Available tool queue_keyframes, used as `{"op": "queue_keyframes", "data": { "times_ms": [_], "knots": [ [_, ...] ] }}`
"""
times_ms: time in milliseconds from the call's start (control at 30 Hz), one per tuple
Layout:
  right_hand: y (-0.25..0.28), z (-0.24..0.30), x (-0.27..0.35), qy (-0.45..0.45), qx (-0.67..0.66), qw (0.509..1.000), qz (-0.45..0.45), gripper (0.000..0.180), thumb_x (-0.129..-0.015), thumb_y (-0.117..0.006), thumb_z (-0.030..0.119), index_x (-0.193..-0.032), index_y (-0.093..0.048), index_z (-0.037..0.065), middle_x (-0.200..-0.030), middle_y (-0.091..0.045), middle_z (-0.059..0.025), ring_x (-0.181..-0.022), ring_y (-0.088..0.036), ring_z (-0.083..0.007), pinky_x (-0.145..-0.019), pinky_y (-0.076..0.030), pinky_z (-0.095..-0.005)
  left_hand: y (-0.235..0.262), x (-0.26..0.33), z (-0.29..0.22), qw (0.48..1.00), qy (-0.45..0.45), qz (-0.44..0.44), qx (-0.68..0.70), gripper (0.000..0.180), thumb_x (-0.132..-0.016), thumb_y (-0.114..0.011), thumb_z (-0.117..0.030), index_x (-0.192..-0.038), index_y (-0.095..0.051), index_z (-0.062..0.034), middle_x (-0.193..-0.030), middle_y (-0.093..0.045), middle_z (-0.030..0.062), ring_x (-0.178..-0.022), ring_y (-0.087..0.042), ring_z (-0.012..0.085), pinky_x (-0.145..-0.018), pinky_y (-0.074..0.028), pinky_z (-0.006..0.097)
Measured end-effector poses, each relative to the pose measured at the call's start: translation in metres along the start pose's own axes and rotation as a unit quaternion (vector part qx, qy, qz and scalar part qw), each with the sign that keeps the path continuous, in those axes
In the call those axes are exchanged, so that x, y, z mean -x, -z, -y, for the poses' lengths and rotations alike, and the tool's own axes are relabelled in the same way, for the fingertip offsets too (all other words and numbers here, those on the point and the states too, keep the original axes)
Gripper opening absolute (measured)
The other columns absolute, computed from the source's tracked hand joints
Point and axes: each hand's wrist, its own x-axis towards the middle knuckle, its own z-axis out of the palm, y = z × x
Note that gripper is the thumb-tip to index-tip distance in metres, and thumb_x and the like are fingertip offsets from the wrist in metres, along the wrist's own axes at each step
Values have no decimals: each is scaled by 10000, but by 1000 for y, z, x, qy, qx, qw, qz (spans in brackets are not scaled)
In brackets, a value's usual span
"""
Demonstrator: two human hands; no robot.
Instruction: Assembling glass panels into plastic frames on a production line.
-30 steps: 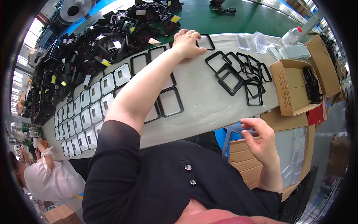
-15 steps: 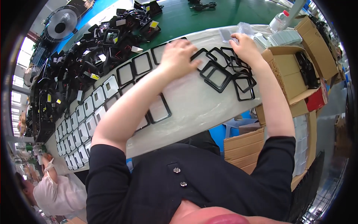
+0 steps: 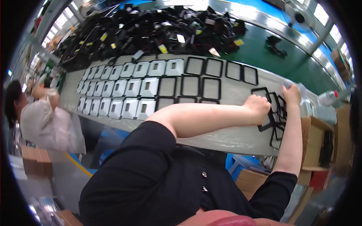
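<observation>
A loose pile of black rectangular frames lies toward the right end of the table. My left hand is over the pile's left side, its fingers curled closed at the edge of a black frame. Beside the pile's right edge is my right hand, its fingers bent in; what they hold, if anything, is hidden. Further left, other black frames lie flat in rows, continuing rows of frames filled with white panels. My left forearm covers part of the nearest row.
Dark devices with cables and yellow and white labels heap along the far side. Clear plastic, a capped bottle and an open cardboard box stand at the right. Another person is at the left end.
The view has swung left, showing more of the rows. My left hand has moved from near the laid-out frames right to the pile, its fingers now curled. My right hand stays by the pile.
</observation>
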Motion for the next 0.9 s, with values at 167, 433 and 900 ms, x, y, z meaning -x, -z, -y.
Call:
{"op": "queue_keyframes", "data": {
  "times_ms": [167,433,900],
  "knots": [
    [-7,-5,-7,32,-39,998,-40,428,-748,-738,350,-1006,-656,19,-1023,-682,-217,-977,-646,-386,-856,-513,-464,4,2,9,1000,10,-27,-10,135,-720,-667,-103,-844,-697,-61,-972,-651,139,-922,-660,300,-758,-542,405],
    [-35,-34,-26,15,-270,951,-148,313,-815,-639,76,-1127,-609,76,-908,-660,-104,-836,-643,-241,-770,-514,-368,18,7,10,987,6,-118,105,111,-781,-631,-48,-878,-638,6,-1011,-601,185,-914,-648,369,-794,-539,425],
    [127,107,150,52,-711,626,317,134,-956,-581,130,-1020,-616,18,-921,-620,-25,-786,-528,-102,-688,-390,-228,113,87,29,932,14,-343,113,143,-802,-578,-85,-933,-621,-49,-942,-641,145,-934,-632,333,-824,-515,423]
  ]
}}
